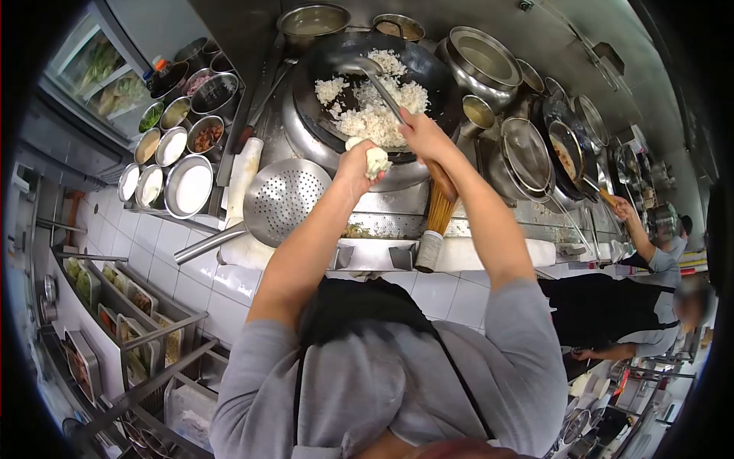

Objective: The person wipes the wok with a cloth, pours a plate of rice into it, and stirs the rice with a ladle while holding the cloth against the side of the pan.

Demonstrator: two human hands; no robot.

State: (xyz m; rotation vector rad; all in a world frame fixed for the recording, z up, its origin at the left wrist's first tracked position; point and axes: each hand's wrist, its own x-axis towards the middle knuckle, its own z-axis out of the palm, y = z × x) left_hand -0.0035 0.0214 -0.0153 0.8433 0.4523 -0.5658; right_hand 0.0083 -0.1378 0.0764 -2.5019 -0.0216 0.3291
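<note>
A black wok (440, 80) sits on the stove with loose white rice (382, 118) spread in clumps over its bottom. My left hand (356, 170) is closed around a bunched pale cloth (376, 162) at the wok's near rim. My right hand (425, 138) grips the handle of a metal ladle (388, 96), whose head rests among the rice toward the far left side. Just below my right hand lies a bamboo wok brush (440, 214). To the left of my left hand is a perforated metal strainer (284, 200) with a long handle.
Metal seasoning containers (189, 186) stand at the left. A large lidded pot (484, 57) and a wire-mesh strainer (527, 155) are to the right. A co-worker (638, 306) stands at the far right, one hand on a pan handle. Food trays (138, 336) fill a lower-left counter.
</note>
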